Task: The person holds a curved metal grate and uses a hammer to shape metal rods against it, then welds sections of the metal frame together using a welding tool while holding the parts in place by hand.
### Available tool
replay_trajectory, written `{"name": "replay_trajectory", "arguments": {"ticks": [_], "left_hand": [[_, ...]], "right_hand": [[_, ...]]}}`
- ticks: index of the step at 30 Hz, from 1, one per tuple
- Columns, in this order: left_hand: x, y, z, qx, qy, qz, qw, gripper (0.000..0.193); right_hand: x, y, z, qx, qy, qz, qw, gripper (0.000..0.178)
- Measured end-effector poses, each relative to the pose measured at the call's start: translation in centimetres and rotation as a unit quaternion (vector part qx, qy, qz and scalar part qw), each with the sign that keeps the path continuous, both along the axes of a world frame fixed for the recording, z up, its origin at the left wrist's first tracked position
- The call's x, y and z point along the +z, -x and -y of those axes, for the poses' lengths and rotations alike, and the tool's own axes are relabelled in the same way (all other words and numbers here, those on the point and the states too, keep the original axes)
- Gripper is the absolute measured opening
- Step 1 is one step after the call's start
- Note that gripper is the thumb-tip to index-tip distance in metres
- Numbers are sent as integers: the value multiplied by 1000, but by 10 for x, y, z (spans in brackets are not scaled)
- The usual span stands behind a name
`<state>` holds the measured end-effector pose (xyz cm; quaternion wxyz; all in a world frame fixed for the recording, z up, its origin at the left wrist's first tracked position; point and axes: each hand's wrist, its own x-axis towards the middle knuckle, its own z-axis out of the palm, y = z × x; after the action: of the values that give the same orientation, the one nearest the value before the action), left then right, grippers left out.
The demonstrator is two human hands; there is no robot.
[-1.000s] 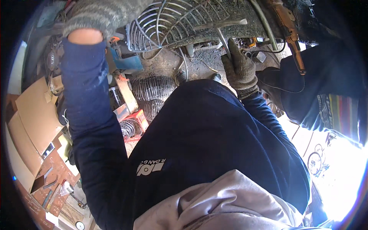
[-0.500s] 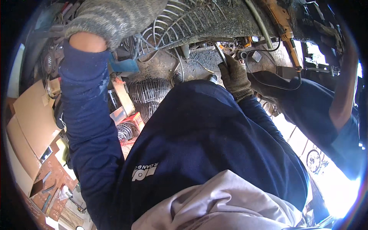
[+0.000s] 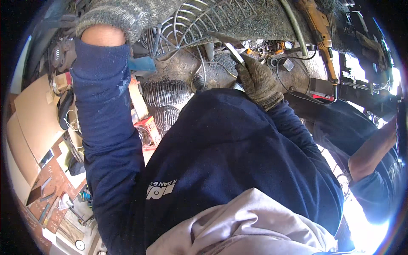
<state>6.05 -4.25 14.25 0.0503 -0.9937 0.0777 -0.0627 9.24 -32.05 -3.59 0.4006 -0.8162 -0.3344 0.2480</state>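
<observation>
Right hand [image 3: 260, 83] closed round the hammer [image 3: 236, 54], handle slanting up-left out of the fist, its long axis pointing away from the body, head crosswise at the far end, just ahead of the grip! A second ago that head sat higher and further right; now it's dropped leftward, and a co-worker's forearm [image 3: 372, 151] shows well right of the grip! Count them: one hammer, one wire grille [image 3: 185, 26] ahead-left, one left hand [image 3: 131, 18] beside it, finger closure impossible to tell, one orange power tool [image 3: 321, 36] ahead-right

The gloved left grip [image 3: 132, 18] lies farther forward; right grip [image 3: 257, 81] curls.
</observation>
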Motion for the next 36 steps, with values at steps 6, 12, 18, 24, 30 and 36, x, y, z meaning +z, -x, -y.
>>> {"name": "replay_trajectory", "arguments": {"ticks": [6, 12, 18, 24, 30, 36], "left_hand": [[-1, 7, -2, 4, 1, 14, 1000, 15], [-3, 15, -5, 9, 6, 25, 1000, 14], [-5, 19, -4, 3, -1, 30, 1000, 14], [-6, 14, -5, -16, -91, 18, 996, 13], [-12, 17, -10, 26, 261, -25, 965, 11], [-2, 16, -2, -27, -114, 49, 992, 14]], "right_hand": [[-13, -2, -13, 77, 47, 134, 987, 39], [18, 0, -17, 42, 41, 63, 996, 36], [-11, -1, -18, 28, 28, 110, 993, 33], [-13, -6, -15, 47, 46, 169, 983, 35], [-4, 0, -16, 26, 91, 167, 981, 37], [-6, -4, -13, 17, 10, 167, 986, 33]]}}
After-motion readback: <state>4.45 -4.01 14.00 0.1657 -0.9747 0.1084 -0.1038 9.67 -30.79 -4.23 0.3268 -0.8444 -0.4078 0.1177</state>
